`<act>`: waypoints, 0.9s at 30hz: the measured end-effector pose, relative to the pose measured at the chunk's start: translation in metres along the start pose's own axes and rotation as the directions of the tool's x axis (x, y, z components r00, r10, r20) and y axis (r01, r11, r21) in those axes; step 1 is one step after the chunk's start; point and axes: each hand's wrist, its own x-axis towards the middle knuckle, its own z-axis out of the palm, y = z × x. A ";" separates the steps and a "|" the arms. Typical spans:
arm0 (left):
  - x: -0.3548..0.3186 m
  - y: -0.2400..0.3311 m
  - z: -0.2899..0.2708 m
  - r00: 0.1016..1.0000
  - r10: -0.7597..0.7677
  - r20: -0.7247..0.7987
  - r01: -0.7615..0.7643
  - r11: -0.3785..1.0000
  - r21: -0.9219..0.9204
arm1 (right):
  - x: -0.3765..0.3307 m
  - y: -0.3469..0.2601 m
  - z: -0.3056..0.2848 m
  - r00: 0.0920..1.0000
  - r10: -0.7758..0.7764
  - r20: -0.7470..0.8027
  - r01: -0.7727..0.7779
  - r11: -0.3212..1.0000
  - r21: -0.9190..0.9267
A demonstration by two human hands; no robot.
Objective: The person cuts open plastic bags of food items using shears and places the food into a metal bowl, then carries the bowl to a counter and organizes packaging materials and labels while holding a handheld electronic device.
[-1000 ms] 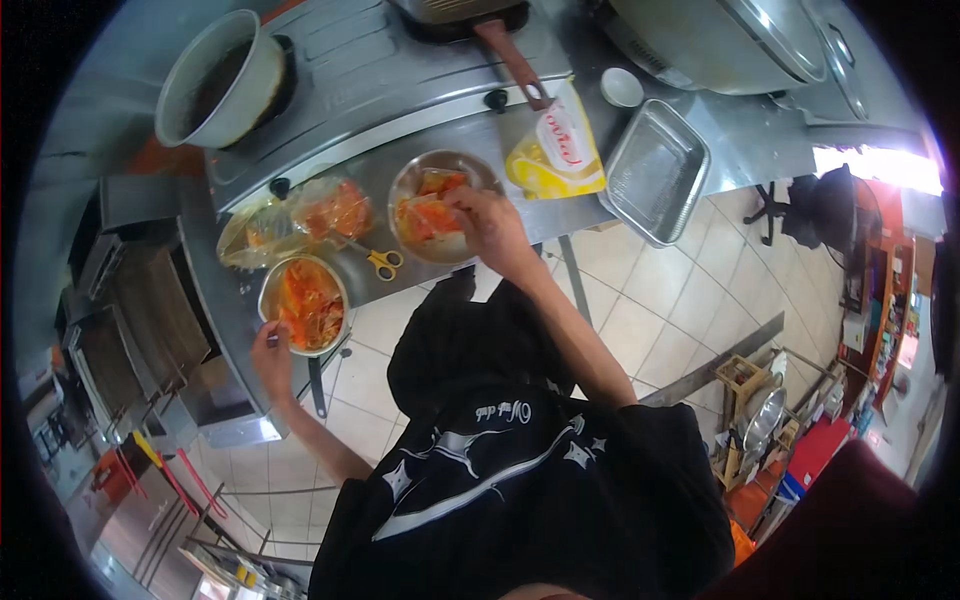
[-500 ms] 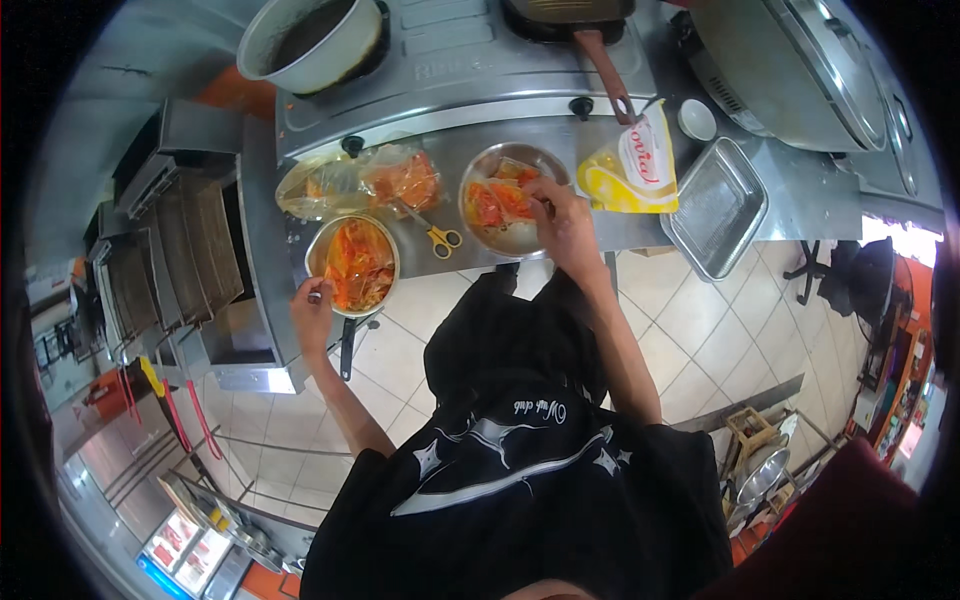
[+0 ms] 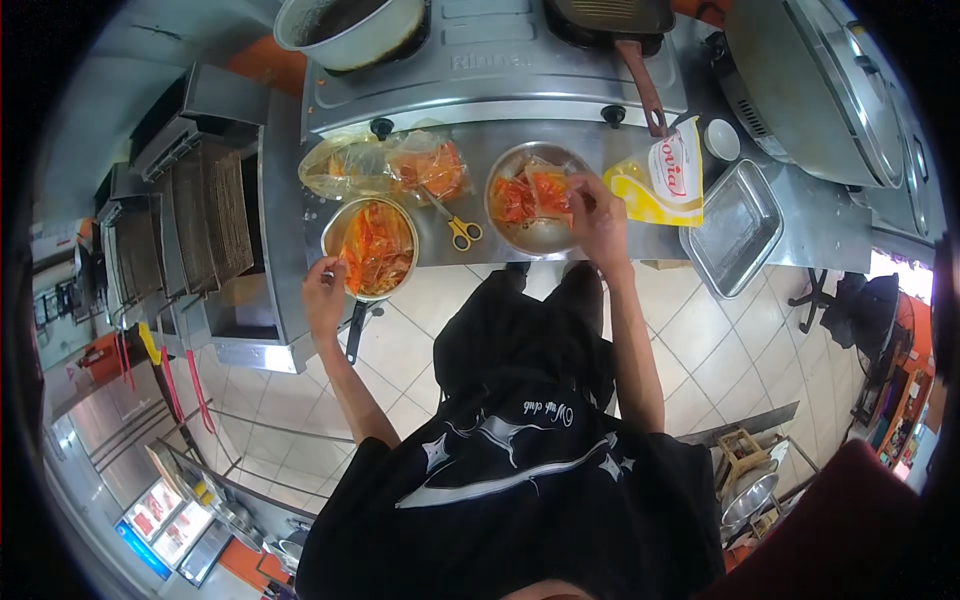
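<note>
Steel counter (image 3: 655,243) beneath saucepan (image 3: 336,225), bowl (image 3: 525,236), scissors (image 3: 454,219), plastic bag (image 3: 345,170), pouch (image 3: 660,180), tray (image 3: 735,230).

Your desk (image 3: 800,215) is smooth, shiny metal and your bowl (image 3: 545,240) glossy metal; your bag (image 3: 345,165) is crinkled, see-through plastic, your shirt (image 3: 600,520) matt cloth.

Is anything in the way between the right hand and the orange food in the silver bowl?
Nothing visible: the right hand is at the right edge of the orange food. The yellow-handled scissors lie left of the silver bowl.
</note>
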 end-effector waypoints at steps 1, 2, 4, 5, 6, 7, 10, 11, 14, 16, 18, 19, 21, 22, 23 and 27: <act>0.000 0.005 -0.001 1.000 -0.001 -0.006 0.001 1.000 0.001 | 0.004 0.005 0.003 0.995 -0.066 -0.072 0.059 0.993 -0.098; 0.000 0.009 -0.002 0.999 0.037 -0.019 -0.037 0.999 0.004 | 0.006 0.010 0.006 0.981 -0.139 -0.135 0.110 0.974 -0.198; -0.002 0.025 -0.008 0.997 0.064 -0.045 -0.063 0.998 0.014 | 0.004 0.008 0.012 0.957 -0.217 -0.192 0.154 0.942 -0.297; -0.003 0.040 -0.013 0.999 -0.004 -0.054 0.001 0.998 -0.057 | 0.001 0.003 0.015 0.924 -0.292 -0.246 0.177 0.898 -0.402; -0.004 0.049 -0.020 0.996 -0.073 -0.060 0.065 0.990 -0.128 | -0.003 0.001 0.025 0.927 -0.293 -0.235 0.185 0.900 -0.394; -0.005 0.052 -0.026 0.995 -0.077 -0.066 0.068 0.990 -0.125 | -0.007 -0.002 0.039 0.964 -0.208 -0.165 0.184 0.971 -0.152; -0.006 0.060 -0.042 0.982 -0.174 -0.072 0.133 0.912 -0.388 | -0.026 -0.020 0.084 0.962 -0.064 0.266 0.059 0.998 0.027; -0.004 0.066 -0.046 0.987 -0.102 -0.125 0.043 0.914 -0.404 | -0.031 -0.018 0.104 0.916 -0.043 0.399 0.069 0.996 -0.051; -0.001 0.080 -0.057 0.976 -0.085 -0.203 -0.025 0.872 -0.488 | -0.048 -0.006 0.157 0.876 0.057 0.479 0.095 0.953 -0.288; -0.001 0.093 -0.064 0.972 -0.170 -0.164 0.014 0.736 -0.677 | -0.053 0.010 0.183 0.883 0.181 0.432 0.069 0.861 -0.503; -0.004 0.107 -0.072 0.961 -0.235 -0.144 0.049 0.660 -0.749 | -0.051 0.010 0.190 0.888 0.183 0.421 0.082 0.839 -0.539; -0.004 0.109 -0.073 0.954 -0.284 -0.102 0.080 0.563 -0.822 | -0.050 0.010 0.192 0.900 0.196 0.389 0.081 0.803 -0.590; -0.006 0.108 -0.077 0.957 -0.273 -0.095 0.076 0.555 -0.828 | -0.050 0.008 0.196 0.910 0.197 0.365 0.085 0.773 -0.629; -0.007 0.110 -0.076 0.952 -0.305 -0.004 0.147 0.471 -0.870 | -0.051 0.010 0.196 0.921 0.166 0.354 0.113 0.753 -0.648; -0.009 0.112 -0.074 0.941 -0.326 0.091 0.220 0.382 -0.898 | -0.053 0.012 0.196 0.930 0.136 0.341 0.138 0.732 -0.667; -0.010 0.094 -0.066 0.950 -0.273 0.149 0.242 0.347 -0.906 | -0.054 0.009 0.205 0.921 0.062 0.385 0.250 0.665 -0.704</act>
